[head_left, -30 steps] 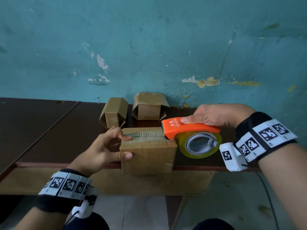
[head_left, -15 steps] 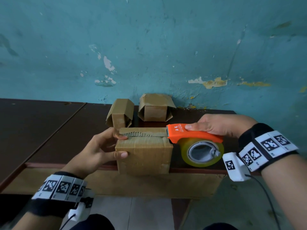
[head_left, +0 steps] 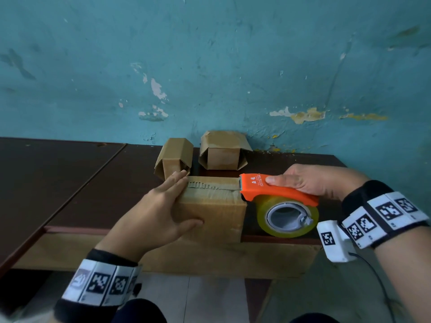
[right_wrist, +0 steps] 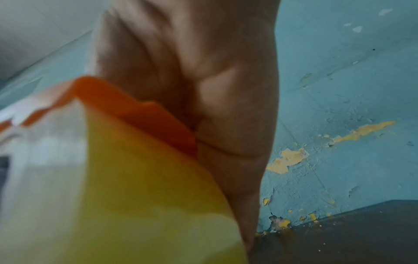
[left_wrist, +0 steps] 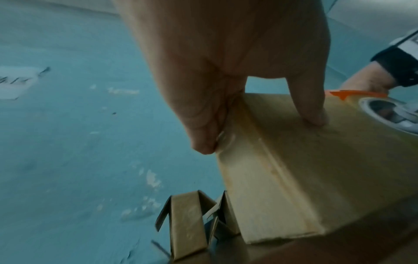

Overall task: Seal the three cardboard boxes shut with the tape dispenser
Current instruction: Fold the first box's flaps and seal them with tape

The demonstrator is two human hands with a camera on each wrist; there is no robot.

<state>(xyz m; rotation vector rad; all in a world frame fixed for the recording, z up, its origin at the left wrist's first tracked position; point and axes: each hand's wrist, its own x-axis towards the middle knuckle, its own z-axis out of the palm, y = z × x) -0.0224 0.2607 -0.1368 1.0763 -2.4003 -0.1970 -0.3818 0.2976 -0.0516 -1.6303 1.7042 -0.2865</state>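
- One box [head_left: 211, 206] sits at the table's [head_left: 81, 183] near edge; the tape dispenser [head_left: 275, 194], gripped by the right hand [head_left: 319, 181], meets its right top edge.
- Left hand [head_left: 154, 217] lies flat-fingered against the box's left side; weak bracing could let it slide.
- Tape probably spans the seam; a tear might lift it.
- Two far boxes [head_left: 173, 159] gape open.

Bare bench [head_left: 70, 183] lies open to the left; two open boxes [head_left: 173, 157] and the wall [head_left: 210, 66] block behind.

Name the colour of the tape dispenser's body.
Orange, clearest in the head view: tape dispenser.
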